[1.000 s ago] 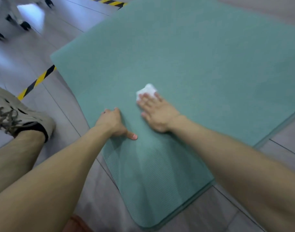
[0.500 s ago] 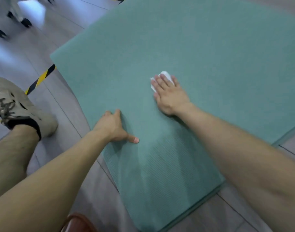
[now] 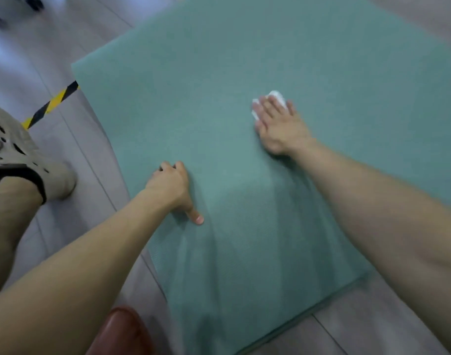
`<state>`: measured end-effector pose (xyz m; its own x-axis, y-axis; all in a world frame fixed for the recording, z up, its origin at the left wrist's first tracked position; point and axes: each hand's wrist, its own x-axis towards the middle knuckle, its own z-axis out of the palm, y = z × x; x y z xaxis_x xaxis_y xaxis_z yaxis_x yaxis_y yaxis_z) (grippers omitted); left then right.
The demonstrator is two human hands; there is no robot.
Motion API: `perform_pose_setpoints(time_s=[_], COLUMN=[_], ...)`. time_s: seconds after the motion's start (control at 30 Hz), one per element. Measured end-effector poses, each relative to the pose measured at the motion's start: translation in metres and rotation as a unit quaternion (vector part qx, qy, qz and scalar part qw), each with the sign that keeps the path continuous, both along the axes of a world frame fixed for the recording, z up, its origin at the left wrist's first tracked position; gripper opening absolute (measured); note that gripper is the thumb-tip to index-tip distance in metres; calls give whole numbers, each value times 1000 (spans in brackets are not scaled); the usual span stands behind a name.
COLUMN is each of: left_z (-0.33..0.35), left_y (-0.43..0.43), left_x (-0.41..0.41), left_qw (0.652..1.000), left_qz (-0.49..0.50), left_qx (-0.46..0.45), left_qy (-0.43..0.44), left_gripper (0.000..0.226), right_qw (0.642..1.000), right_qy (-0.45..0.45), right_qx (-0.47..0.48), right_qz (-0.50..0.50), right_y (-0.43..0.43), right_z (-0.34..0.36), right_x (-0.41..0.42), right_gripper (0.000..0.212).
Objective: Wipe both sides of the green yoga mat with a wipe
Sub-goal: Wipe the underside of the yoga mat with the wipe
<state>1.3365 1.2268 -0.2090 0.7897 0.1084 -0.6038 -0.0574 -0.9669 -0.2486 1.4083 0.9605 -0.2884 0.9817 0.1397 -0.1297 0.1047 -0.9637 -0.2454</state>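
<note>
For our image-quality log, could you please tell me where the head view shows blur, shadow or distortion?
Head view: soft throughout, the wipe under the right hand a white blur; arms shadow the near green yoga mat; pale glare on the floor top left; wide lens bows the mat's edge.

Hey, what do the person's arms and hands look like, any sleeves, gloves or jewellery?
The left forearm and right forearm are bare to the frame edge, with no sleeves in view. The left hand and right hand wear no gloves, and no watch, bracelet or ring shows.
</note>
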Motion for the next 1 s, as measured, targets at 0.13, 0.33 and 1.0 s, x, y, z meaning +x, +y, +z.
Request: perform_pose_setpoints(time_s=[0.13,0.33,1.0], left_z=[5,-16,-16], left_y=[-23,-57,-50], left_x=[-14,-43,-53], left_qw=[997,997,992], left_qz=[-18,-18,-54], left_qx=[-79,-72,-60], left_qy=[0,-33,-97], left_gripper=[154,184,155], right_qw=[992,980,999], right_qy=[4,-5,-14], right_qx=[-19,-13,-10], right_qz=[-125,199,-27], right_y=[-60,71,-72], right_z=[-10,-5,-11], right_x=[-3,-103,-155], right_gripper=[71,76,70])
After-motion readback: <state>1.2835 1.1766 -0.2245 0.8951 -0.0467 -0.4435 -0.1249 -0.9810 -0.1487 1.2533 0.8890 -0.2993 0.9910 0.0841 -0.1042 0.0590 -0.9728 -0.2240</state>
